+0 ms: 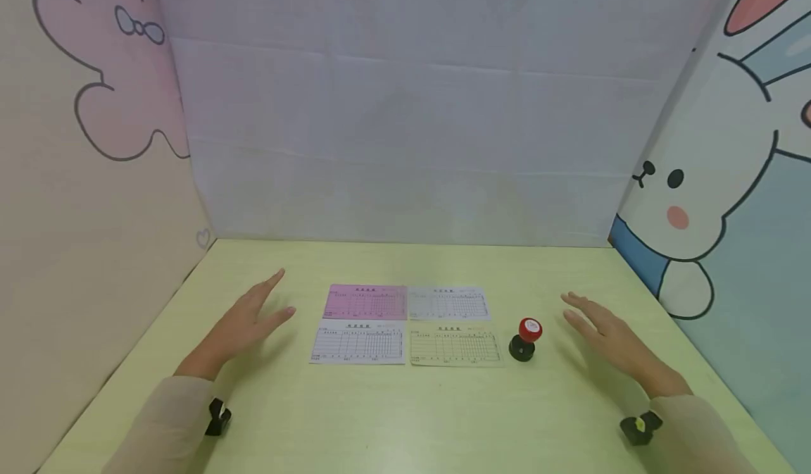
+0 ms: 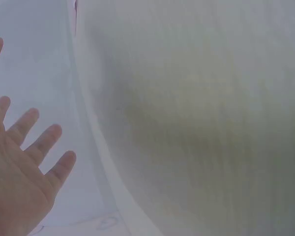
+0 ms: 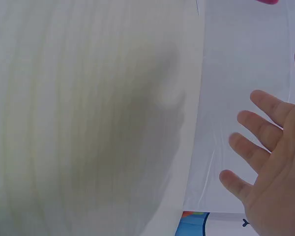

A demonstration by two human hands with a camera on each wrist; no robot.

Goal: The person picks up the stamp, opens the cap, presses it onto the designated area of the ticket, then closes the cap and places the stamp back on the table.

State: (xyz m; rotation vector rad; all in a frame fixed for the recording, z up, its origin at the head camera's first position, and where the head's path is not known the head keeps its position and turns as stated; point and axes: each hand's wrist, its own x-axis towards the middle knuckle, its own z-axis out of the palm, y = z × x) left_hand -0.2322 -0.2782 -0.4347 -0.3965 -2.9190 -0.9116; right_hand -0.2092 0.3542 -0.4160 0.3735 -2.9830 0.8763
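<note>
In the head view my left hand (image 1: pixel 248 321) is held over the left of the table, fingers straight and thumb spread, with nothing in it. Opposite it, my right hand (image 1: pixel 610 338) is also empty, its fingers extended toward a round stamp (image 1: pixel 524 340) with a red top and black base. Four printed form slips lie in a two-by-two block between the hands: a pink slip (image 1: pixel 365 303) and a white slip (image 1: pixel 448 303) behind, another white slip (image 1: pixel 357 342) and a yellow slip (image 1: pixel 455 344) in front. Both wrist views show spread fingers.
The pale yellow table (image 1: pixel 380 418) meets a white cloth backdrop (image 1: pixel 412 129) at its far edge. Side panels with cartoon drawings, a pink figure (image 1: pixel 127 101) and a white rabbit (image 1: pixel 703 178), stand left and right. Each wrist carries a small black device (image 1: pixel 218 418).
</note>
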